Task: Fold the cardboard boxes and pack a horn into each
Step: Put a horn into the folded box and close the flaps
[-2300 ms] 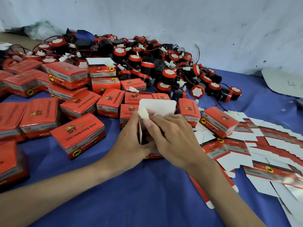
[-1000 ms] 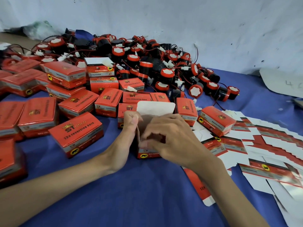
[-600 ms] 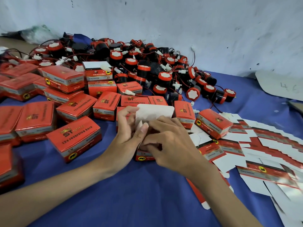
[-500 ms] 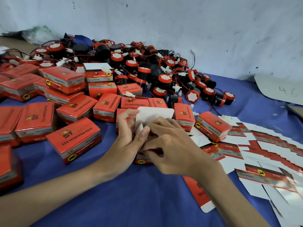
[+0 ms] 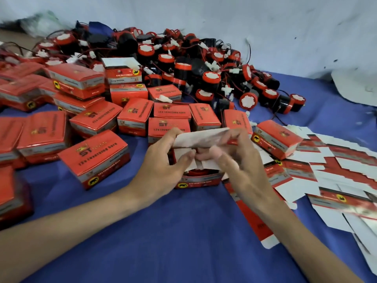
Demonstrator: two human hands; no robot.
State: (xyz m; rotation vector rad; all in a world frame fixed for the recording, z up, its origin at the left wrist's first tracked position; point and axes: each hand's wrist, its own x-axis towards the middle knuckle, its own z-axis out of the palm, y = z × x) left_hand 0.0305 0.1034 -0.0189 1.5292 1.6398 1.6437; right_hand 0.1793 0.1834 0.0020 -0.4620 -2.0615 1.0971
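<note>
I take the open box (image 5: 199,180) as my mark. It stands mid-frame on the blue table (image 5: 183,237), with a red horn (image 5: 196,172) showing inside under its white side flaps. The left hand (image 5: 163,166) has its grip on the box, fingers curled over the left end of the raised lid (image 5: 200,138) and thumb down on a side flap. The right hand (image 5: 240,160) grips it too, fingertips on the lid's right end and on the other flap; blur hides finer detail. Closed boxes (image 5: 95,158) crowd left of the box and behind it, some stacked, and one sits just to its right. Farther behind, against the wall (image 5: 265,27), lies a heap of loose horns (image 5: 204,64), black and red with tangled wires. Right of the box, flat blanks (image 5: 336,170) overlap in a spread, and one lies under the right forearm. The nearest closed box reads "ST" and, as far as I can make out, "12v reversing horn", with a black animal on a yellow oval; the open box's front bears the same oval
</note>
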